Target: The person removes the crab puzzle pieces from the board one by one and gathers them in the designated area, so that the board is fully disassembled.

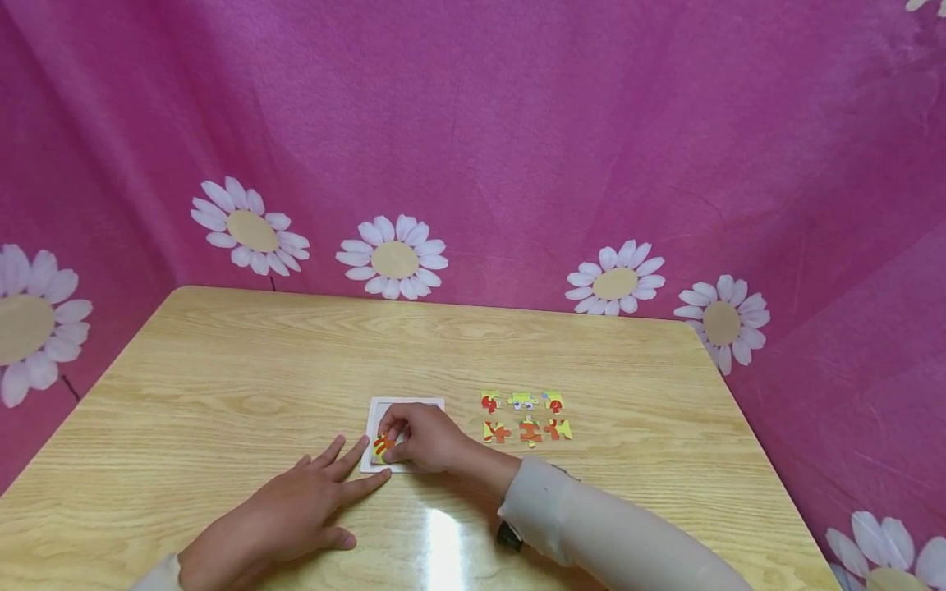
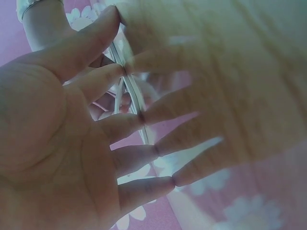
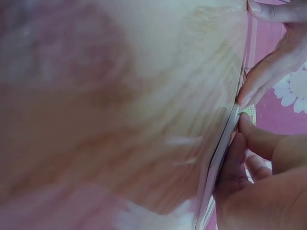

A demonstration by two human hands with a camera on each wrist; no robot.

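Note:
My right hand (image 1: 429, 437) reaches over a shallow white puzzle tray (image 1: 408, 400), its thumb and fingers pinching a yellow-and-red jigsaw puzzle piece (image 1: 381, 450) at the tray's lower left corner. Part of that piece is hidden under the fingers. In the right wrist view the thumb and fingertips (image 3: 243, 120) are low at the tray's edge, with a sliver of green beside them. My left hand (image 1: 303, 505) lies spread on the table, fingertips at the tray's left and near edges. The left wrist view shows its palm (image 2: 57, 134) and straight fingers touching the glossy tabletop.
Several loose puzzle pieces (image 1: 530, 432), yellow, red and orange, lie in two rows right of the tray. They sit on a light wooden table (image 1: 296, 353). A pink curtain (image 1: 473, 148) with white daisies hangs behind and at both sides.

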